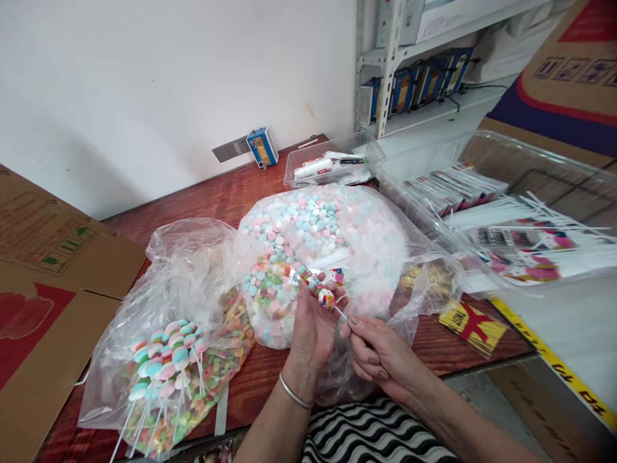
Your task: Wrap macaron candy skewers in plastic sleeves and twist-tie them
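The left hand (313, 325) is curled closed around a small candy skewer in a printed clear sleeve (322, 290), holding it up over the near edge of the reddish-brown wooden surface (270, 373). The right hand (380, 354) pinches the thin white plastic stick (341, 313) that pokes out below the sweets, thumb and forefinger closed on it just beside the left hand. Whether the sleeve is fully over the candies is hard to tell, since the fingers hide part of it.

The skewer looks very light. Its stick seems stiff but thin enough to bend, the sleeve thin and slippery, and the pressed candies probably brittle, so the stick below the sweets is the safer place to grip, with only light pressure on the wrapped part.

Behind the hands lies a big clear plastic bag of loose pastel pink, blue and white round candies (308, 238). To the left, a second crumpled clear bag (187, 270) holds finished pastel candy skewers on white sticks (164, 360) lying on small multicoloured sweets. To the right stands a large clear plastic tray (569, 173) of white sticks and printed sleeves, with a smaller clear tub (337, 168) farther back near the white wall. A flattened brown cardboard box (48, 289) leans at the far left.
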A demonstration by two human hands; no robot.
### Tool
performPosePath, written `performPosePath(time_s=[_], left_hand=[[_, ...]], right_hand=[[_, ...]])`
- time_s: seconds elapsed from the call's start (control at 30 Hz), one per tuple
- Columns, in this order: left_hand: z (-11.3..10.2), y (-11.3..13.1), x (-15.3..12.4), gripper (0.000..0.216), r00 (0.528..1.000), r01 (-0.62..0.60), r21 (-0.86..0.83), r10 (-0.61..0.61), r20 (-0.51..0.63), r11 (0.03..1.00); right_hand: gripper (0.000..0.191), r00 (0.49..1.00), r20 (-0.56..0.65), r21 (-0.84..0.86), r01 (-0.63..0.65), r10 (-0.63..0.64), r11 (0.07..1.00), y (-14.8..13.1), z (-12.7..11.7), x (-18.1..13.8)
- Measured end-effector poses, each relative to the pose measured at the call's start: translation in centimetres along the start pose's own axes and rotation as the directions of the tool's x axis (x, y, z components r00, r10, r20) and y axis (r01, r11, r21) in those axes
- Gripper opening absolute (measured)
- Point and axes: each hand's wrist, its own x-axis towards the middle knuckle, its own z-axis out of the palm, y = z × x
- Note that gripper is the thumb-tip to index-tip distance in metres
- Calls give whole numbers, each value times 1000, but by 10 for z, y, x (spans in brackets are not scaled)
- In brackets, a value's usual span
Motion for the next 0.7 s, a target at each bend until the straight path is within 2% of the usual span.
performPosePath(time_s=[0.07, 0.17, 0.3, 0.37, 0.43, 0.5, 0.57, 0.63, 0.67, 0.7], left_hand=[[-1, 14, 4, 36, 1000, -3, -2, 3, 15, 1000], [-1, 27, 11, 26, 997, -48, -17, 47, -69, 999], [0, 18, 13, 9, 991, -79, -91, 69, -112, 993], [2, 8, 10, 16, 991, -57, -65, 48, -126, 996], [4, 0, 7, 20, 986, -52, -18, 49, -160, 998], [4, -3, 5, 23, 974, -89, 30, 93, -206, 996], [4, -4, 4, 24, 966, -119, 73, 132, -223, 990], [3, -5, 4, 26, 973, -105, 97, 122, -195, 990], [3, -6, 4, 27, 978, -94, 101, 111, -179, 990], [3, -7, 4, 27, 981, -84, 108, 101, -168, 991]], right_hand=[[26, 998, 62, 66, -34, 30, 997, -2, -3, -4], [24, 986, 145, 100, -98, 83, 990, 0, -4, -9], [25, 984, 159, 52, -90, 81, 995, 9, 0, -10], [30, 994, 97, -101, -31, 41, 994, 11, 2, -8], [35, 999, 12, -370, 40, -38, 928, 9, 2, -6], [32, 976, -57, -641, 125, -210, 757, 4, 2, -5], [20, 886, -23, -866, 214, -462, 452, -3, 3, -4], [11, 750, 147, -973, 226, -645, 41, -9, 6, -4], [11, 697, 246, -969, 203, -674, -143, -11, 9, -3], [10, 669, 320, -946, 184, -671, -267, -12, 11, -2]])
